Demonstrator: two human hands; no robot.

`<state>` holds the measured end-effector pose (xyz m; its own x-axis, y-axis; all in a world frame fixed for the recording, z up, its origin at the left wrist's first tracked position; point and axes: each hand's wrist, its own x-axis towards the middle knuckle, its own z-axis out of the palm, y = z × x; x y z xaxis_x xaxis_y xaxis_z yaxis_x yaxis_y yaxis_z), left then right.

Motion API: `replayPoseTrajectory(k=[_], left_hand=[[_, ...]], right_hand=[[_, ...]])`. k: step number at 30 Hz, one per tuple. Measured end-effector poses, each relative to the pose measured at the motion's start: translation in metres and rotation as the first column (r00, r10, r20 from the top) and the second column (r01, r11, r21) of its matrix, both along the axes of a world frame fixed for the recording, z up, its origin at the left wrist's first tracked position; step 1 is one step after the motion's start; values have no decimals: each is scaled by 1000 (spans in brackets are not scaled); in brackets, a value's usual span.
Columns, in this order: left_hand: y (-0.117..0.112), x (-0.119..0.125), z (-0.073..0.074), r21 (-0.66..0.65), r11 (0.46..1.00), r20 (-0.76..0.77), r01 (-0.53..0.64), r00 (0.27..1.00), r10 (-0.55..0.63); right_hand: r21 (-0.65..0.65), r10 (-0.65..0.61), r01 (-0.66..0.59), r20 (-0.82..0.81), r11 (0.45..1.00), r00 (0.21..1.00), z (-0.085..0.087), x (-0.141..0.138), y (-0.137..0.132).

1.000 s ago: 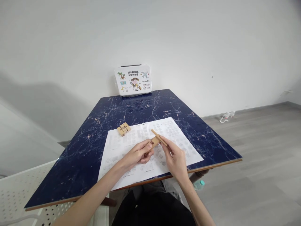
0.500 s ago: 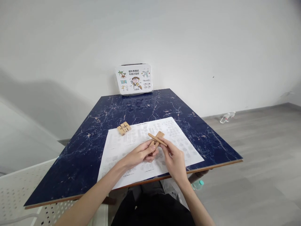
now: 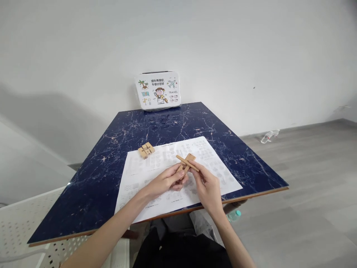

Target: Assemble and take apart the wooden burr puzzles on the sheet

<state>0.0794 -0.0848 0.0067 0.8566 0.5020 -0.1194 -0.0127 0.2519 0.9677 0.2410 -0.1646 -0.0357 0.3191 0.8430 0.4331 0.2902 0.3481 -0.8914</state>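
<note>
My left hand (image 3: pixel 165 181) pinches one wooden stick (image 3: pixel 187 162) that points up and away from me. My right hand (image 3: pixel 206 187) grips a second wooden stick (image 3: pixel 184 161) laid across the first, so the two form a cross just above a printed instruction sheet (image 3: pixel 145 178). A small cluster of joined wooden pieces (image 3: pixel 146 150) lies at the sheet's far left corner, apart from both hands.
The sheet lies on a dark blue marbled table (image 3: pixel 111 156). A white illustrated case (image 3: pixel 157 91) stands against the wall at the table's far edge. A white perforated chair (image 3: pixel 25 230) is at the left. A plastic bottle (image 3: pixel 269 136) lies on the floor at the right.
The crossed sticks have turned in my fingers, the left-hand piece now pointing further up and right. Both hands have stayed over the sheet's middle. The view has tilted slightly.
</note>
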Motion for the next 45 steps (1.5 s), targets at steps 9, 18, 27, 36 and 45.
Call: replayPoseTrajectory(k=[9,18,27,36,45], left_hand=[[-4,0,5,109,994,-63,-30,997,37],[0,-5,4,374,657,142,-655,740,657],[10,-20,22,572,754,117,-324,941,317],[30,-30,14,468,704,206,-535,840,502],[44,-33,1,253,728,265,-637,769,581]], right_hand=[[-41,6,-8,-61,999,998,1,1,0],[-91,139,-211,-499,973,856,8,6,2],[23,331,-609,-855,793,399,34,-8,16],[-6,340,-678,-862,735,376,40,-29,47],[-98,324,-672,-819,734,473,40,-35,45]])
